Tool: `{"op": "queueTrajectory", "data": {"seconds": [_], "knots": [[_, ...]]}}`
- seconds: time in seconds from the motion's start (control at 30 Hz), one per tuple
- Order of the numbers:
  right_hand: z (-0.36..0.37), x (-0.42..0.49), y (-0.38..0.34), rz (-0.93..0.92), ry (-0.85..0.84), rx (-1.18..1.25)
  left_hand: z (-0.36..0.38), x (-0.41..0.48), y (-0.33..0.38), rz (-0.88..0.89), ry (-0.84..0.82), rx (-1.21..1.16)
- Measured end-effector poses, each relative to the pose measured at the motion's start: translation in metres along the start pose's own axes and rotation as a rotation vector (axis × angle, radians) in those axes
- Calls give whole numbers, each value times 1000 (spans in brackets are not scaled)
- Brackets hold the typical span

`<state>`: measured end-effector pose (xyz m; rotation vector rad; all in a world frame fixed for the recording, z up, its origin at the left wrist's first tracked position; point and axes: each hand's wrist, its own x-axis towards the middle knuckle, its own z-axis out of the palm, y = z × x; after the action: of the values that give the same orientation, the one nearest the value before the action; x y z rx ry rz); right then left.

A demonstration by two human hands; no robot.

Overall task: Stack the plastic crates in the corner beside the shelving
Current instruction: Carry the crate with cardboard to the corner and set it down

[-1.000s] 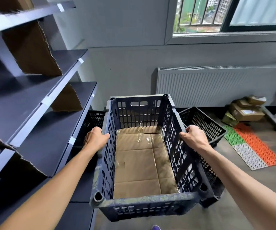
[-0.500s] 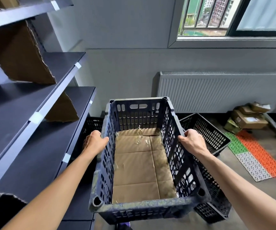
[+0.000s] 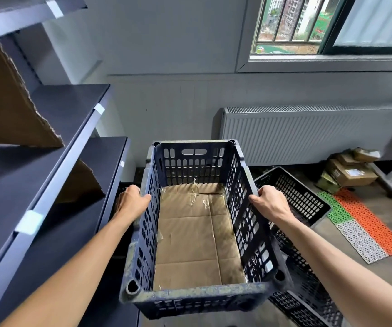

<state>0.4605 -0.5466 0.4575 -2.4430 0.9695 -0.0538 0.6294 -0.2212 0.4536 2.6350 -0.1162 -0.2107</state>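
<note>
I hold a dark blue perforated plastic crate (image 3: 191,166) in the air in front of me, level, with a sheet of taped cardboard lying in its bottom. My left hand (image 3: 131,202) grips the rim of its left long side. My right hand (image 3: 270,202) grips the rim of its right long side. A black plastic crate (image 3: 301,199) sits on the floor to the right, partly hidden behind the held crate. The corner beside the dark shelving (image 3: 48,185) lies ahead, mostly hidden by the crate.
Torn cardboard pieces (image 3: 8,107) lean on the shelves at left. A white radiator (image 3: 308,135) runs along the far wall under a window. Small cardboard boxes (image 3: 348,171) and a green, white and orange mat (image 3: 365,227) lie on the floor at right.
The crate has been carried closer to the wall and corner, with both hands keeping the same grip. The shelving has slid past on the left and the black crate sits further right.
</note>
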Motion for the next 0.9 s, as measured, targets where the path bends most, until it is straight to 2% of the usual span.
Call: {"op": "queueTrajectory", "data": {"seconds": [0.23, 0.6, 0.9], "knots": [[7, 73, -4, -10, -24, 12, 14, 57, 25, -20, 5, 20], [-2, 231, -20, -94, -124, 1, 43, 145, 88, -166, 23, 60], [4, 318, -49, -151, -140, -32, 51, 214, 103, -197, 15, 24]]}}
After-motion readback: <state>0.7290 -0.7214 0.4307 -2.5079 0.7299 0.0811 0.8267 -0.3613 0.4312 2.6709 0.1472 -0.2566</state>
